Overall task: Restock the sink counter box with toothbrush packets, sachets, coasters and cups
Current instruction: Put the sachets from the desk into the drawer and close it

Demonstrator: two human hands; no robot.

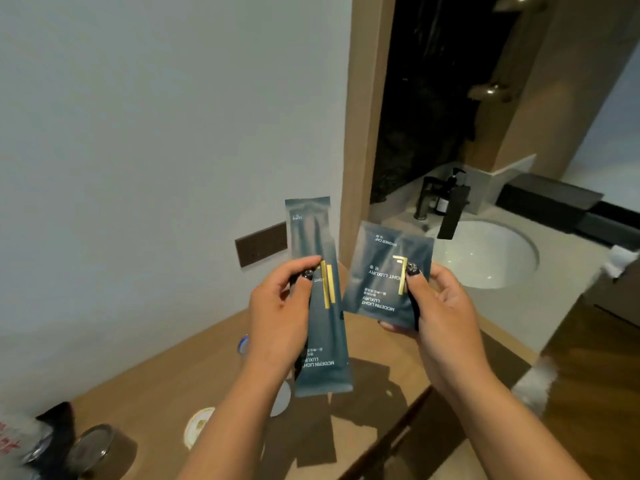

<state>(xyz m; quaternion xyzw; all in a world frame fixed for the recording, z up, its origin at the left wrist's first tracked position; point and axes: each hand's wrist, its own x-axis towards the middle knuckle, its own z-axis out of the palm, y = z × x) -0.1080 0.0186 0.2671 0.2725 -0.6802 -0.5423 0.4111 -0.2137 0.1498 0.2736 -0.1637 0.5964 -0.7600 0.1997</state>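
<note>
A long, narrow teal foil packet (pixel 320 299) is pinched in the left hand (pixel 277 317); a square teal "shower cap" sachet (pixel 388 275) is pinched in the right hand (pixel 446 313) — both held above the wooden counter (pixel 166 386). Neither looks stocked yet — the box isn't clearly identifiable.

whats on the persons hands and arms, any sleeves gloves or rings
Both forearms are bare right to the bottom of the picture: no sleeves, gloves, watch or bracelet show. The left hand and right hand have dark-painted nails with small glittery decorations, clearest on the two thumbs. No rings can be made out on the fingers that show.
</note>
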